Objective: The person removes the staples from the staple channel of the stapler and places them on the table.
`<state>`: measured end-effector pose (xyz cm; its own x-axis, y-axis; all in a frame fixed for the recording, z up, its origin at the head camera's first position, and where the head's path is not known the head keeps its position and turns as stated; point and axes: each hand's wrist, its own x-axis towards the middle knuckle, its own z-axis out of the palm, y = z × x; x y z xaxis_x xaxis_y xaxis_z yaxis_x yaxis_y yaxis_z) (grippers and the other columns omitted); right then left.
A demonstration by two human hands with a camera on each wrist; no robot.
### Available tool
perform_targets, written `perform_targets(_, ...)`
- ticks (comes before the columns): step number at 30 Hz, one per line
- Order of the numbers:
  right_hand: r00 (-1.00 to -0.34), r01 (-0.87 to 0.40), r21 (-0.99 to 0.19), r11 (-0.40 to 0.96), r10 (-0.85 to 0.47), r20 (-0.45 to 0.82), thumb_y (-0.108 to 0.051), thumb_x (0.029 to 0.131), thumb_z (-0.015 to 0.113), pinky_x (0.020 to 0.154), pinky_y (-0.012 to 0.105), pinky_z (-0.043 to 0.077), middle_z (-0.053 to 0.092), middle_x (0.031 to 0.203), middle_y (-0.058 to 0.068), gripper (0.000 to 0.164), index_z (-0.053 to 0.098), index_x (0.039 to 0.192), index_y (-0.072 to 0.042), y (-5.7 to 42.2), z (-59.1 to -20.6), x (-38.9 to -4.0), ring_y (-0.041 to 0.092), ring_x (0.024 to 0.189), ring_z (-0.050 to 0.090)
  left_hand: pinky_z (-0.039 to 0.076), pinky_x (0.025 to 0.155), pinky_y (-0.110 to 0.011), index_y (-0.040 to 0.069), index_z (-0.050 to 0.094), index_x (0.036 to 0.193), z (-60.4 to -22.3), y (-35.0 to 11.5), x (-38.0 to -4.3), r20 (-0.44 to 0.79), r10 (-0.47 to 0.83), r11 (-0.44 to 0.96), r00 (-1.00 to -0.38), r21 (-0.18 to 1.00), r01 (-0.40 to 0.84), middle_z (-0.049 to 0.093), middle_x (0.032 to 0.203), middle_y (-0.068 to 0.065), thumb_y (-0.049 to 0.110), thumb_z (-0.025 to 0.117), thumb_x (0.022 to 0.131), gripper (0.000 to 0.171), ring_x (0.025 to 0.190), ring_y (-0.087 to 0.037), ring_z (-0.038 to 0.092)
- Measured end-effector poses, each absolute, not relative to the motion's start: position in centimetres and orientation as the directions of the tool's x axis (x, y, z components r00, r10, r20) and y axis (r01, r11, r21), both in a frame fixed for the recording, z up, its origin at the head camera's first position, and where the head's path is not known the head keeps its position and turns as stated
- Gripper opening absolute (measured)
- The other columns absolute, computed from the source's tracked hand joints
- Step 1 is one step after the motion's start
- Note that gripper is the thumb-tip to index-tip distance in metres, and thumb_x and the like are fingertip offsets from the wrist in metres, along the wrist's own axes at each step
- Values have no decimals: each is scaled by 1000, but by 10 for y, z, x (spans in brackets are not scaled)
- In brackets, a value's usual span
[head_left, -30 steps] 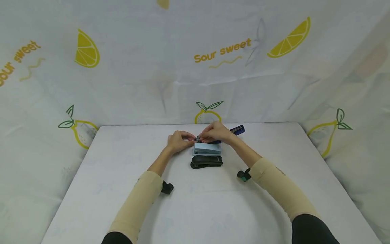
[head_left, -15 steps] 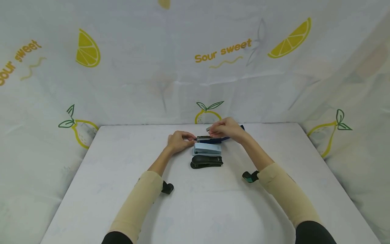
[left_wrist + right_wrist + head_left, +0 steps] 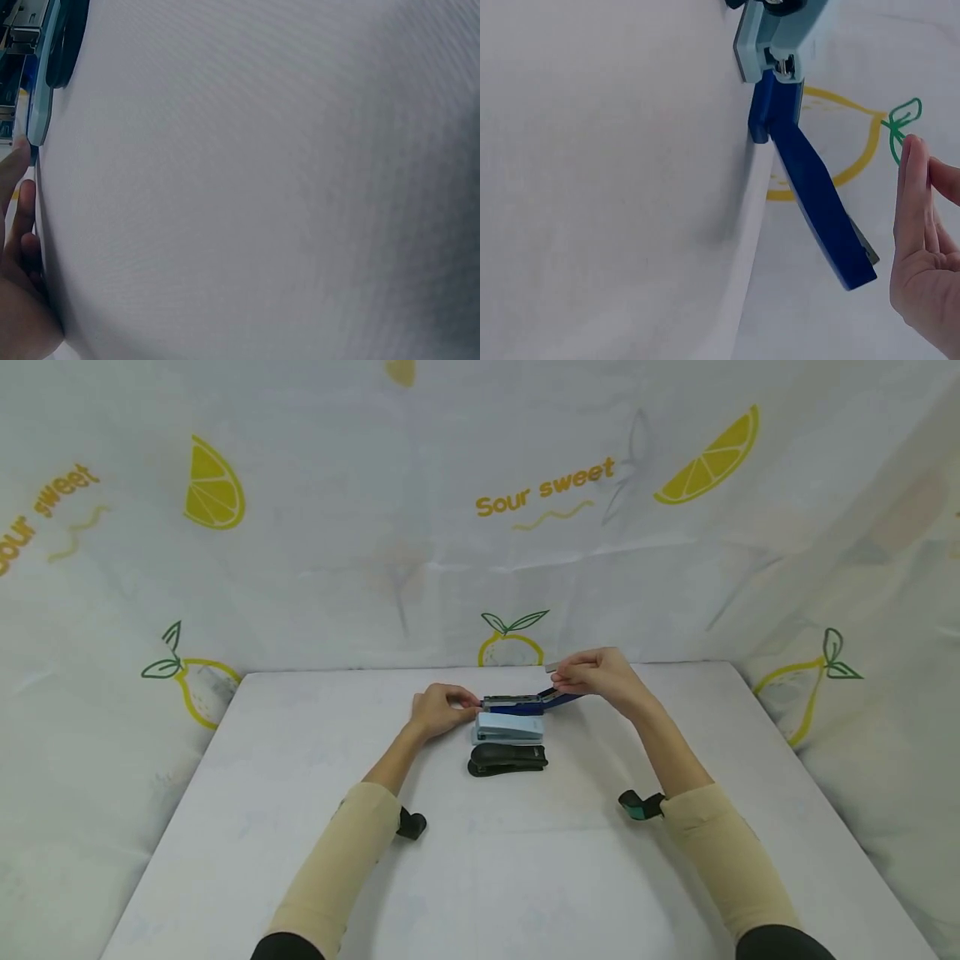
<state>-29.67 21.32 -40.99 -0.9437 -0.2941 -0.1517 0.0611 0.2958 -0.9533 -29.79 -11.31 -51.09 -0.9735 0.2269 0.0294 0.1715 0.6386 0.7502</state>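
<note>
A dark blue stapler [image 3: 517, 711] lies on the table with its top arm [image 3: 817, 199] swung back to the right, its metal staple channel exposed. My left hand [image 3: 441, 710] pinches its left end between thumb and fingers; in the left wrist view that hand [image 3: 21, 277] shows only at the edge. Above the raised arm, my right hand [image 3: 606, 680] pinches a short grey strip [image 3: 552, 667] that looks like a row of staples. In the right wrist view the fingers [image 3: 913, 202] hide the strip. A light blue stapler [image 3: 510, 726] stands directly in front of the blue one.
Nearest the person in the row is a black stapler [image 3: 508, 758]. The white table [image 3: 510, 877] ends at a back edge close behind the hands, where a white lemon-print curtain [image 3: 337, 543] hangs. Black wrist mounts [image 3: 640, 806] stick out from both sleeves.
My right hand has lifted off the blue stapler's channel and moved right and slightly up, carrying the grey strip. The left hand has stayed at the stapler's end.
</note>
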Motion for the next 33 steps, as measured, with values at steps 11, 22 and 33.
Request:
perform_targets(11,-967,50,-967,249,-230,-109,-14,109,65,91,27,63,83,100,-5,42,59,134,19,265,-403,-285,10,98,82,33,109,-52,23,86,107,-510,-111,-294,36,227,627,-973,759,175,81,101,-1,31,82,95,15,108,-20,67)
perform_targets(22,-972,104,-954,283,-172,-158,-15,112,60,92,24,62,81,99,-12,46,53,142,18,304,-422,-287,2,96,80,32,112,-53,22,86,108,-509,-113,-295,37,232,630,-972,756,179,81,102,-1,30,81,96,15,113,-21,67)
perform_targets(33,-937,186,-929,321,-228,-267,-10,111,60,88,22,63,82,101,-5,45,52,140,23,318,-454,-298,3,93,79,33,112,-53,20,85,107,-509,-113,-295,47,240,618,-970,763,190,81,102,-3,29,81,96,15,109,-21,67)
